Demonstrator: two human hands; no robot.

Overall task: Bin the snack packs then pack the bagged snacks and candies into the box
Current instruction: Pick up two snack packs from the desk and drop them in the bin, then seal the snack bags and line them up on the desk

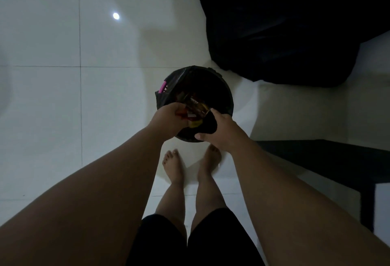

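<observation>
Over the black-lined bin, my left hand pinches the snack packs while my right hand clutches the liner's near edge.

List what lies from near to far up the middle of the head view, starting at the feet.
Feet → hands holding snack packs → bin → big dark bag, further back on the right.

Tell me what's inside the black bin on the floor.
The bin has a black liner, with a pink tag at its left rim. Snack packs sit over its mouth, held by the left hand and right hand. Deeper contents are hidden in darkness.
</observation>
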